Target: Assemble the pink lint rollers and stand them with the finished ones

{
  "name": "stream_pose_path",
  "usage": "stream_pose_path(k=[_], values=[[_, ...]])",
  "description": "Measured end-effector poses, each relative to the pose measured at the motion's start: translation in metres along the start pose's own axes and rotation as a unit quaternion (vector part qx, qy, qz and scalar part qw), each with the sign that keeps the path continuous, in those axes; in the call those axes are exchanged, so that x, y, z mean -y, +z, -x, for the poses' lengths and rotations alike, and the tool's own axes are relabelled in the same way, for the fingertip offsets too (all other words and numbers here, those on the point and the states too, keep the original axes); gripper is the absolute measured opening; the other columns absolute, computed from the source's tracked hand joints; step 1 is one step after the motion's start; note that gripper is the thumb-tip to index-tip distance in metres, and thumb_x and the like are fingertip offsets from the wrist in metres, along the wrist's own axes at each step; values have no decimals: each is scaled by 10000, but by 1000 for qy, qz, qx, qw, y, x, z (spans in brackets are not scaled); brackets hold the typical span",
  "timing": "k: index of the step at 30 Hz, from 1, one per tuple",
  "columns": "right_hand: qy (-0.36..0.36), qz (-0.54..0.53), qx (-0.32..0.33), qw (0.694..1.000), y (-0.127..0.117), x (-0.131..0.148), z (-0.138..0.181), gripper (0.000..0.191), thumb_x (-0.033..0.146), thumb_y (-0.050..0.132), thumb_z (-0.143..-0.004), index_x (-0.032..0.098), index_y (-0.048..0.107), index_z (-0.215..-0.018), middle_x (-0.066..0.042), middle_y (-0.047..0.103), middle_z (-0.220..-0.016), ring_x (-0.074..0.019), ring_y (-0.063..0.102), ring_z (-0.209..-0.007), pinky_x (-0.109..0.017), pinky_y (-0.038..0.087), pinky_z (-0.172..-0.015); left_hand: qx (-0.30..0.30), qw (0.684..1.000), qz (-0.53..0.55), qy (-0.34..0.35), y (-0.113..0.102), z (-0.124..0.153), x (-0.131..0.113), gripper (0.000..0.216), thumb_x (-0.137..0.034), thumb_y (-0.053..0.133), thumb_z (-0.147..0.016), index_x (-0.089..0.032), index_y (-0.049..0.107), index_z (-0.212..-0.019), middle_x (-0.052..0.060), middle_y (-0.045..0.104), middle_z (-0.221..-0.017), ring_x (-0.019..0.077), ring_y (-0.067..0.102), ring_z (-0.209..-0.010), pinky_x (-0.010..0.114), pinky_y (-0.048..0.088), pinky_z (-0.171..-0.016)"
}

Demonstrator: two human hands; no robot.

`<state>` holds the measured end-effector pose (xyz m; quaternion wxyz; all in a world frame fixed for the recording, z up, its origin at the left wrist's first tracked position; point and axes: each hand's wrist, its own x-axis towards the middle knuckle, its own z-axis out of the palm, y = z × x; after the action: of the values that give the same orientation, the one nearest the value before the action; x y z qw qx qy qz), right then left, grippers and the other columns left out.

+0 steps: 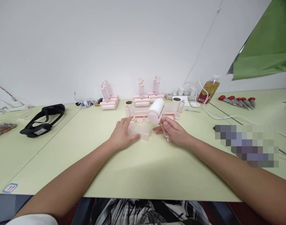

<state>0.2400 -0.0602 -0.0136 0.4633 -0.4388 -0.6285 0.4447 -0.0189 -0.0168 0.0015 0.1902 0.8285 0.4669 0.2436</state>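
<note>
My right hand [172,129] is closed around the clear handle of a lint roller [156,111]. Its white roll and pink end cap are held up off the table, tilted toward me. A frosted, see-through plastic cover [143,131] lies on the table, and my left hand [121,132] grips its left end, thumb at the near edge. Just beyond the hands lie pink open roller parts [140,119], partly hidden by the lint roller. Cardboard-cored rolls, one on the left [129,107] and one on the right [176,104], stand upright beside small clear handles.
Several finished pink lint rollers [109,101] stand along the wall, with more in the middle [142,100]. A drink bottle [208,89], white cables, red-handled tools [237,101] and a blurred-out object [247,145] are on the right. A black headset strap [43,120] lies left.
</note>
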Motion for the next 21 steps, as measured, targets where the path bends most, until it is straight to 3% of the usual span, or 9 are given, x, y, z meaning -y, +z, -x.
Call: stream_pose_path(k=[4, 8, 12, 15, 18, 21], values=[[-64, 64, 31, 995, 3, 1, 3, 317, 509, 479, -916, 194, 504, -947, -80, 588, -1019, -196, 628, -887, -351, 509, -757, 57, 989, -88, 104, -7, 8, -8, 648, -437, 701, -679, -285, 533, -1286, 79, 468, -1379, 365, 380, -1214, 508, 286, -1015], [-76, 124, 25, 989, 2, 2, 5, 238, 425, 490, -916, 189, 511, -938, -46, 584, -878, -168, 571, -756, -319, 475, -689, 63, 985, -112, 113, -10, 12, -10, 366, -382, 640, -726, -224, 635, -1057, 97, 617, -1028, 316, 529, -986, 435, 377, -882], [-85, 194, 18, 977, 3, 7, 9, 184, 364, 553, -868, 184, 522, -888, -11, 541, -783, -144, 487, -685, -274, 411, -630, 93, 995, 24, -4, -13, 6, 2, 407, -492, 633, -740, -209, 640, -1032, 77, 644, -946, 261, 586, -813, 333, 419, -686], [-72, 223, 25, 972, 7, 10, 11, 174, 346, 567, -848, 181, 535, -896, -2, 540, -755, -136, 465, -661, -261, 385, -611, 53, 977, 190, -84, -16, -2, 8, 456, -577, 563, -790, -181, 606, -1013, 62, 648, -924, 218, 593, -772, 295, 419, -643], [-52, 257, 26, 965, 9, 12, 11, 176, 349, 557, -848, 180, 549, -896, -4, 549, -755, -134, 464, -651, -258, 371, -597, 2, 947, 312, -77, -17, -5, 7, 465, -589, 537, -816, -166, 570, -1006, 50, 631, -918, 171, 583, -729, 273, 430, -635], [-38, 285, 30, 957, 10, 13, 11, 187, 361, 546, -851, 178, 564, -884, 0, 548, -733, -132, 462, -637, -256, 361, -584, -26, 946, 321, -26, -17, -2, 2, 490, -558, 575, -810, -176, 550, -1118, 55, 630, -1022, 174, 590, -820, 271, 451, -707]])
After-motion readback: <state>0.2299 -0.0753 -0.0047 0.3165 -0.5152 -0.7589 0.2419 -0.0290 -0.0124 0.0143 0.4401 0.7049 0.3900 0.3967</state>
